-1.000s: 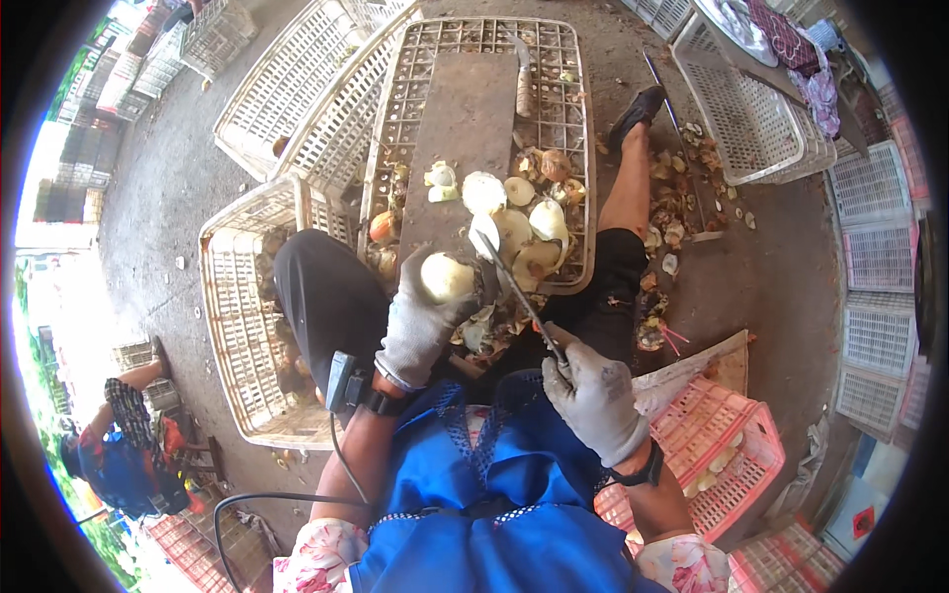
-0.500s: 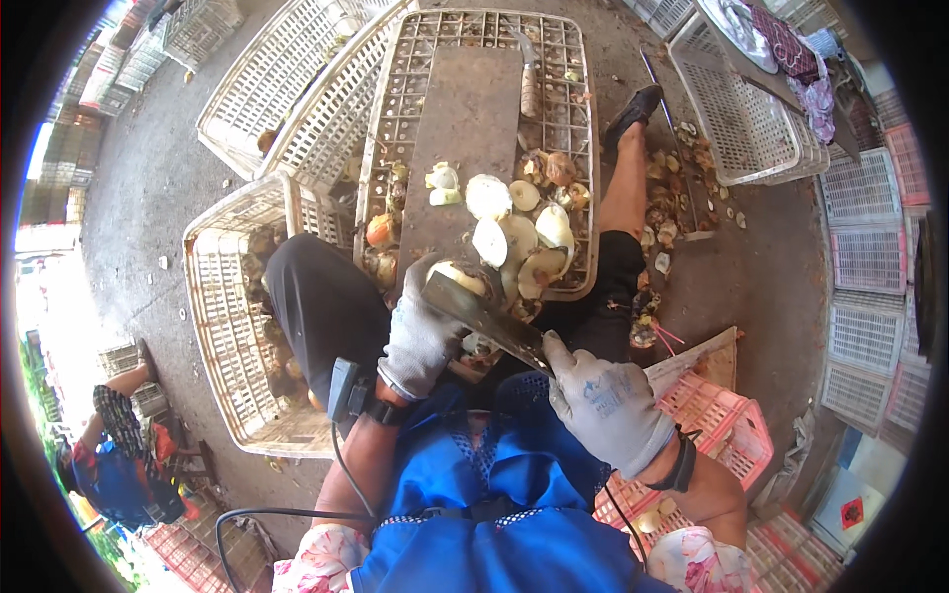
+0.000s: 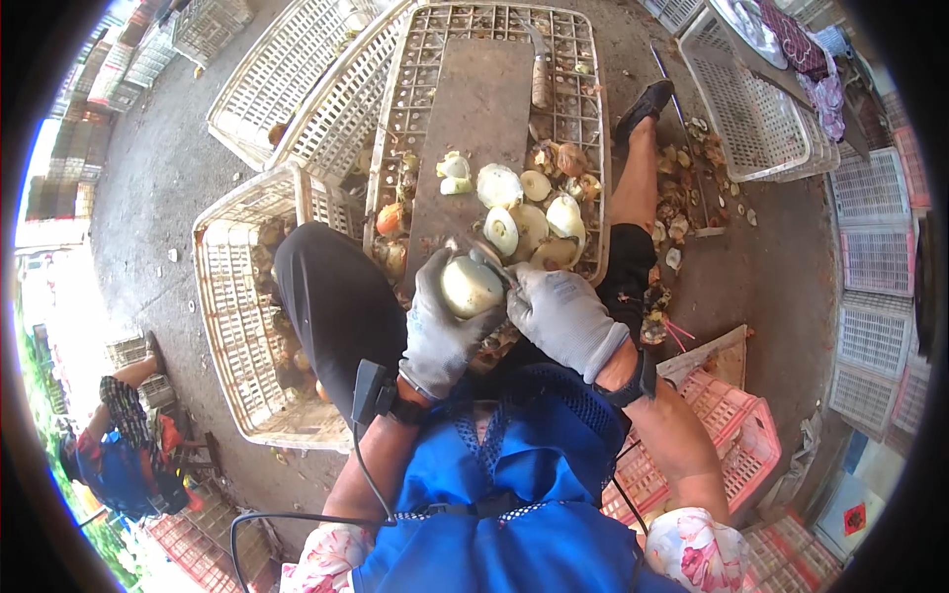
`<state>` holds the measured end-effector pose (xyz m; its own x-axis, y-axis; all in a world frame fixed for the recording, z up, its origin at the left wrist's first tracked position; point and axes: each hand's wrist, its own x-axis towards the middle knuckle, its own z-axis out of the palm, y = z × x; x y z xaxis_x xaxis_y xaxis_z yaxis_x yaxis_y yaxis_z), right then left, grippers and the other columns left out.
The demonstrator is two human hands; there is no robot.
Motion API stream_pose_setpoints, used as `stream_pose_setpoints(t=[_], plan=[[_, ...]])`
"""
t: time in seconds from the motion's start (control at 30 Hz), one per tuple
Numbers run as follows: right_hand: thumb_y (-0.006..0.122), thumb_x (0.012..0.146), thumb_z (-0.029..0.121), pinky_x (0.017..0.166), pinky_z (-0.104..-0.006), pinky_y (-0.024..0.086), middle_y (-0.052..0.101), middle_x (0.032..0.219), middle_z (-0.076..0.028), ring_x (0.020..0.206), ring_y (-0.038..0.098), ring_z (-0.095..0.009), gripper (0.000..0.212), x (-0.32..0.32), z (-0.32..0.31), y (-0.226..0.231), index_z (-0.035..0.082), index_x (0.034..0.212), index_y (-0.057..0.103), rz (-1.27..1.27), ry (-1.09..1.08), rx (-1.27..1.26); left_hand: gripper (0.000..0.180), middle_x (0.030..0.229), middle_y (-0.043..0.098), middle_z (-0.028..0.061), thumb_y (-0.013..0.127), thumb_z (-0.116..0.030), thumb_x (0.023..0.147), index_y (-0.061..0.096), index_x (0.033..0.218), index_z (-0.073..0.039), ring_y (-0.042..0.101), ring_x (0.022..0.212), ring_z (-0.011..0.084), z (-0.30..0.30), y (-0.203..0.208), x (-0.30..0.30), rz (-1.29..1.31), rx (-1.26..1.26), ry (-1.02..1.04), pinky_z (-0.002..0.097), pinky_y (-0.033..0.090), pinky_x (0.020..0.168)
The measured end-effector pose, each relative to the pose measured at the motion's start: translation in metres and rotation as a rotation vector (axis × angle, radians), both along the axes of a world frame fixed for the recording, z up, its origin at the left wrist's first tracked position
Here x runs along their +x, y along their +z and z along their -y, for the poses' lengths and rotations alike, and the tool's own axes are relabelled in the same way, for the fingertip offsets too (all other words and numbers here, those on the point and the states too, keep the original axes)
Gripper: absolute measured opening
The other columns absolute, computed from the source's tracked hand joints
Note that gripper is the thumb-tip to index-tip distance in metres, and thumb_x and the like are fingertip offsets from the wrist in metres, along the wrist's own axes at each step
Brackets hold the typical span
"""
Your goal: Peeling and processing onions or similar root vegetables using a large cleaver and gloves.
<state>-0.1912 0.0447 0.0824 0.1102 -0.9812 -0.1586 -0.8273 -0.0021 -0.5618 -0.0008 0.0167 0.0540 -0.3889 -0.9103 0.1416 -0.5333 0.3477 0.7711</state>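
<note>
My left hand (image 3: 435, 331), in a grey-white glove, cups a pale peeled onion (image 3: 471, 289) above the near end of a brown board (image 3: 476, 109). Close beside it on the right, my gloved right hand (image 3: 570, 318) is closed round a knife (image 3: 488, 253). Its blade shows only edge-on at the onion's upper right side, and the handle is hidden in my fingers. Just beyond my hands lie several cut onion pieces (image 3: 501, 229) on the board and the crate under it. A second knife (image 3: 540, 74) with a wooden handle rests at the board's far right.
The board lies on an upturned plastic crate (image 3: 599, 128) between my legs. A crate of onions (image 3: 213, 326) stands at left, a pink crate (image 3: 761, 435) at lower right, another crate (image 3: 756, 128) at upper right. Peelings (image 3: 677, 203) litter the floor. Another person (image 3: 119, 455) sits far left.
My right hand has moved up and left, bringing the knife to the onion's far side with the blade turned. The onion now shows its pale round side. The whole view has shifted slightly.
</note>
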Motion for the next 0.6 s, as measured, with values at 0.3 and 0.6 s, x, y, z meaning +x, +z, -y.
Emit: stream_pose_setpoints(t=[0.3,0.6], plan=[[0.066,0.098,0.022,0.058,-0.0424,0.053,0.070,0.077,-0.024,0.071,0.072,-0.038,0.026,0.016,-0.044,-0.007,-0.004,0.096,0.065,0.723,-0.525,0.059,0.101,0.134,0.060,0.0216,0.093,-0.021,0.074,0.033,0.153,-0.001,0.061,0.122,0.0276,-0.009,-0.011,0.000,-0.237,0.303,0.168,0.0384,0.051,0.103],[0.062,0.103,0.018,0.054,-0.0255,0.049,0.062,0.069,-0.002,0.057,0.059,-0.007,0.021,0.029,-0.085,0.018,0.001,0.115,0.062,0.709,-0.426,0.110,0.051,0.128,0.068,0.0189,0.048,-0.046,0.109,0.057,0.143,-0.010,0.067,0.117,0.0301,0.006,0.009,-0.003,-0.180,0.421,0.290,0.0382,0.053,0.097]])
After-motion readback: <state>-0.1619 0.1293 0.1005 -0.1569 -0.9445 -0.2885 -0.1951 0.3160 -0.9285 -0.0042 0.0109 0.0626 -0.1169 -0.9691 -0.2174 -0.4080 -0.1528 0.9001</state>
